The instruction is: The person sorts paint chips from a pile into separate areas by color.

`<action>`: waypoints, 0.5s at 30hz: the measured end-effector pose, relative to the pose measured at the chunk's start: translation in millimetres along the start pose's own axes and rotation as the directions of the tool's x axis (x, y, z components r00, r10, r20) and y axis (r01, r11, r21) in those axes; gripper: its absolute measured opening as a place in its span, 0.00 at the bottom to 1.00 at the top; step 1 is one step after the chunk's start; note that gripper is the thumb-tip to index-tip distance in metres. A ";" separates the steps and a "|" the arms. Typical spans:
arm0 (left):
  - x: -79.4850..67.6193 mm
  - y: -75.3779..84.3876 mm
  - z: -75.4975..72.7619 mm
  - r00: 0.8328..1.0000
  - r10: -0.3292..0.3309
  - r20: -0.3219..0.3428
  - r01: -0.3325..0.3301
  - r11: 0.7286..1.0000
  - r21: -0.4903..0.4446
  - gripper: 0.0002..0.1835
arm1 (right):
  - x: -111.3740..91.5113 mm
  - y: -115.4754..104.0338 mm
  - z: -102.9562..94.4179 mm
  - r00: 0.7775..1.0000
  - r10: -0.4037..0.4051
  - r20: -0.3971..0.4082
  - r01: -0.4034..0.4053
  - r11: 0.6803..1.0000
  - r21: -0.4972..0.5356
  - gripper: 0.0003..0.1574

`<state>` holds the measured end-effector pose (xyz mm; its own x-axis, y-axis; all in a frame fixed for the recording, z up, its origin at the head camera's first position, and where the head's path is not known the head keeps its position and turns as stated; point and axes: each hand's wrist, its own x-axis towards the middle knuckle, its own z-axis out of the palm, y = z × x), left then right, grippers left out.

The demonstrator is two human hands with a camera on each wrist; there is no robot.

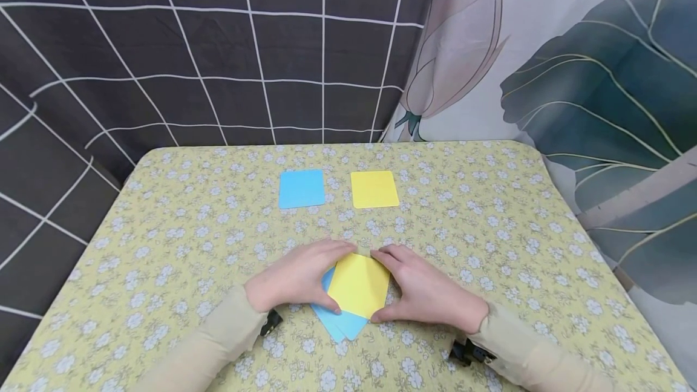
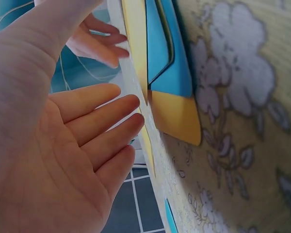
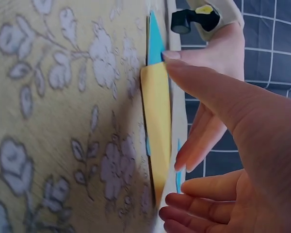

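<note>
A small loose pile of square cards lies on the table between the two hands. On top is a yellow card [image 1: 360, 286], turned at an angle, with blue cards [image 1: 348, 323] fanned out beneath it. In the left wrist view a yellow corner [image 2: 179, 119] also pokes out under a blue card [image 2: 177, 73]. My left hand [image 1: 305, 277] is at the pile's left side, its thumb tip at the yellow card's edge. From the right, my right hand [image 1: 422, 289] spreads around the pile, thumb touching the near corner. Both hands' fingers are relaxed.
Farther back, a single blue card [image 1: 302, 189] and a single yellow card [image 1: 374, 189] lie flat side by side. A yellow floral cloth [image 1: 179, 259] covers the table. Behind stand a dark gridded curtain [image 1: 288, 47] and a leaf-patterned curtain [image 1: 599, 95] at right.
</note>
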<state>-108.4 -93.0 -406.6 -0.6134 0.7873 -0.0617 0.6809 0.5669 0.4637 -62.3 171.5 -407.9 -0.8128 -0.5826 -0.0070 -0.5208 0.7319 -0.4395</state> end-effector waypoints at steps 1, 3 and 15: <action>-0.2 -0.2 0.5 1.000 -0.001 0.004 0.001 1.000 -0.006 0.58 | 0.0 0.3 1.3 1.000 0.000 -0.002 0.000 1.000 0.008 0.69; -0.6 -0.6 0.9 1.000 -0.002 0.011 0.002 1.000 -0.015 0.57 | -0.1 0.6 3.6 1.000 0.003 -0.006 -0.002 1.000 0.023 0.69; -1.1 -0.3 2.5 1.000 -0.008 0.024 0.009 1.000 -0.022 0.53 | 1.0 -1.2 10.0 1.000 0.020 -0.001 -0.020 0.999 0.025 0.67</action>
<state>-107.0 -93.4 -408.8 -0.6089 0.7884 -0.0871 0.6668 0.5682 0.4821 -59.9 166.5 -416.4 -0.8232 -0.5676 -0.0154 -0.4977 0.7342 -0.4617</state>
